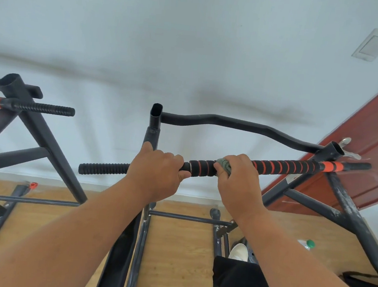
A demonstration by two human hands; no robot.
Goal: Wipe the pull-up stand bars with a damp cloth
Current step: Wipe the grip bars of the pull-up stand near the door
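A black pull-up bar [284, 166] with orange spiral grip tape runs across the middle of the head view, on a black steel stand. My left hand [158, 170] grips the bar left of centre, beside its ribbed black end. My right hand [240, 177] wraps around the bar just to the right, holding a grey-green cloth [223, 166] against the padded grip. Only a corner of the cloth shows under my fingers. Behind it a wavy black bar [231, 124] joins the two uprights.
A second black stand [32, 118] with a ribbed handle stands at the left. A red-brown door [367, 136] is at the right behind the frame. On the wooden floor lie a green-capped bottle [307, 244] and a dark bag [365, 284]. My shoe [239, 252] is below.
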